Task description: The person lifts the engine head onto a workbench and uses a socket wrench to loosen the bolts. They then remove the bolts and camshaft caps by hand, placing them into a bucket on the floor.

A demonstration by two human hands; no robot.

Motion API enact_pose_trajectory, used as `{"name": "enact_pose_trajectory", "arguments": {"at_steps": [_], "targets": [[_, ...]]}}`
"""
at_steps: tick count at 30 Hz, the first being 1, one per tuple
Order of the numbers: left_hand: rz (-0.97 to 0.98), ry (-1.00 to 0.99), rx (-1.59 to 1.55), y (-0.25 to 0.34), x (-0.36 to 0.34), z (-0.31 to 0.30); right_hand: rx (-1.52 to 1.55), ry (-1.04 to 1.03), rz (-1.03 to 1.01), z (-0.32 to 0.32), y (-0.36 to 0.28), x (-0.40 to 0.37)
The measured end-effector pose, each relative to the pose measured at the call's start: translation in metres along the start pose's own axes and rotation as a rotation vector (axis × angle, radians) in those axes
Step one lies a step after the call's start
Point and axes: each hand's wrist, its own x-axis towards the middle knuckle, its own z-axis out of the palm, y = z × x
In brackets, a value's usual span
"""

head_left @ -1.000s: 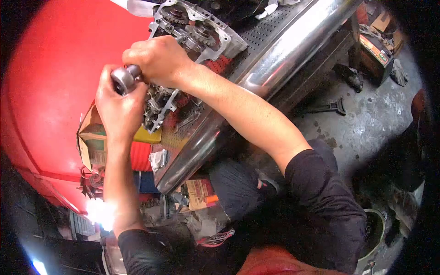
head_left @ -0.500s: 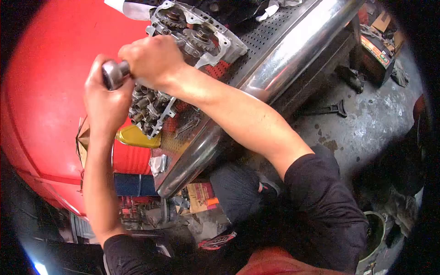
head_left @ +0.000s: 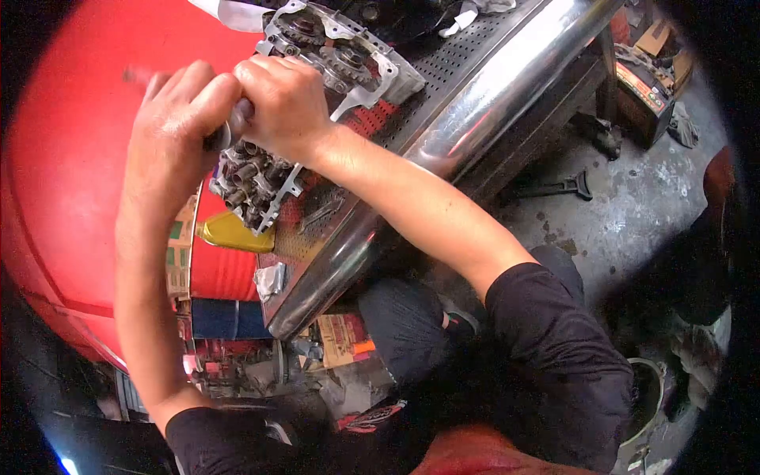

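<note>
A ratchet wrench with a rounded steel head is held in both hands above an engine cylinder head. My left hand is closed around the wrench, its back turned up. Close against it, my right hand is curled over the wrench's other side. The fingers cover most of the tool. Under and beyond the hands, the cylinder head lies on a perforated metal bench top, with toothed gears at its far end and valve parts at its near end.
A yellow bottle lies beside a red drum. Small wrenches rest on the bench near its rounded shiny edge. A crumpled white wrapper sits at the bench corner. On the floor are a black tool and a battery.
My left hand has rotated, turning its back upward, and the wrench's rounded head has shifted right, against my right hand. My right hand has moved slightly to the right.
</note>
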Motion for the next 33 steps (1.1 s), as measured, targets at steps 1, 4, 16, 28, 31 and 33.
{"name": "enact_pose_trajectory", "arguments": {"at_steps": [1,4,16,28,31,33], "targets": [[-0.013,0.021,-0.022,-0.003,0.004,0.002,0.031,-0.057,0.029,0.003,0.004,0.002],[-0.288,0.056,-0.192,-0.001,0.008,0.009,-0.026,-0.338,0.069,-0.003,0.006,0.018],[-1.153,0.368,-0.985,0.045,-0.035,0.033,-0.014,-0.019,-0.112,0.027,0.002,0.01],[-0.738,0.183,-0.475,-0.014,-0.029,0.038,-0.059,0.065,-0.119,0.051,0.022,0.018],[-0.326,0.139,-0.156,-0.036,-0.015,0.024,-0.033,0.237,-0.123,0.054,0.016,0.016],[-0.438,0.104,-0.236,-0.029,-0.012,0.022,-0.041,0.238,-0.101,0.056,0.02,0.019]]}}
